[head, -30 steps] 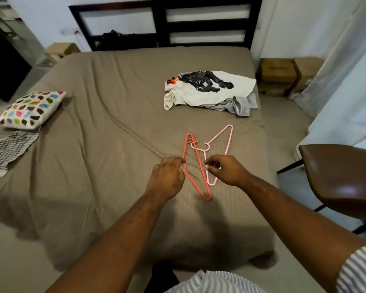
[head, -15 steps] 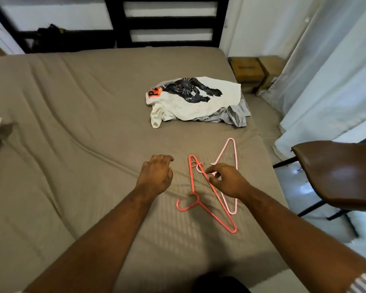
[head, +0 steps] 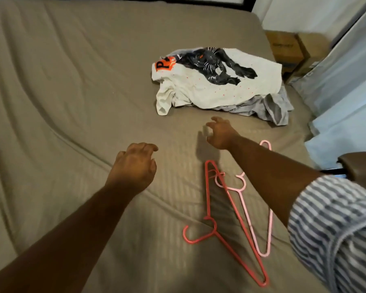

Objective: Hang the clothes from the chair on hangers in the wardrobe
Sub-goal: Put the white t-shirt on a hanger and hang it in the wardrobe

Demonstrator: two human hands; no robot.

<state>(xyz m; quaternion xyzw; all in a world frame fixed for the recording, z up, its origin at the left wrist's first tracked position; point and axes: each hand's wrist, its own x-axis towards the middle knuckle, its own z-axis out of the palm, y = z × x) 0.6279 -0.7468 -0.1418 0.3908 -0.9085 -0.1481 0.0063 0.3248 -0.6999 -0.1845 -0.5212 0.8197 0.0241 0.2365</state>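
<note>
A white T-shirt (head: 215, 89) with a black panther print lies crumpled on the bed, on top of a grey garment (head: 270, 107). Nearer to me a red hanger (head: 230, 210) and a pale pink hanger (head: 246, 216) lie crossed on the brown bedcover (head: 61, 92). My right hand (head: 219, 132) reaches over the bed between the hangers and the T-shirt, fingers spread and holding nothing. My left hand (head: 133, 166) hovers over the cover left of the hangers, its fingers loosely curled and empty.
A brown chair seat (head: 361, 166) pokes in at the right edge. Cardboard boxes (head: 289, 51) stand on the floor past the bed's far right corner. Pale curtains (head: 342, 85) hang on the right.
My right hand let go of the pink hanger and moved forward toward the T-shirt. Both hangers now lie loose on the bed. The view has moved closer to the clothes.
</note>
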